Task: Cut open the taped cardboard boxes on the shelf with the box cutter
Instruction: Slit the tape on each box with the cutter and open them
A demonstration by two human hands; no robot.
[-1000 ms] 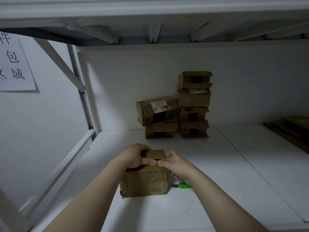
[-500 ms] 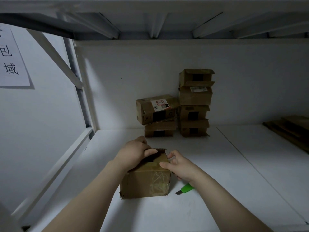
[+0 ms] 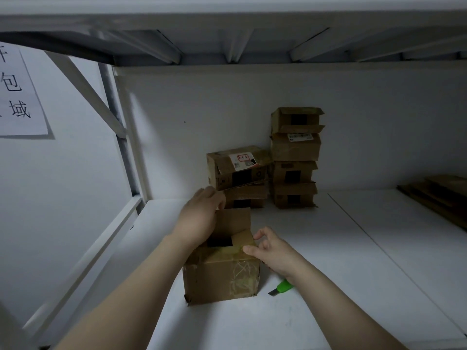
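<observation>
Boxes: 7 total.

1 box [image 3: 222,274] at front of shelf [image 3: 341,274], top open. Far flap stands up, dark opening below it, crumpled tape on front face.

Left hand [image 3: 199,218]: fingers curled over far flap's top edge, gripping it.

Right hand [image 3: 274,251]: thumb & forefinger pinch the small right flap at box's top-right corner; other fingers loosely curled.

Cutter [image 3: 284,286]: 1, green, grey tip showing. Lies on shelf just right of box, partly under right wrist.

Rear, against back wall: left stack [image 3: 238,178] = 2 boxes, right stack [image 3: 294,157] = 4 boxes, just beside each other.

Far right: flat cardboard [image 3: 439,195], qty cannot tell.

1 paper sign [image 3: 20,92] on left wall.
</observation>
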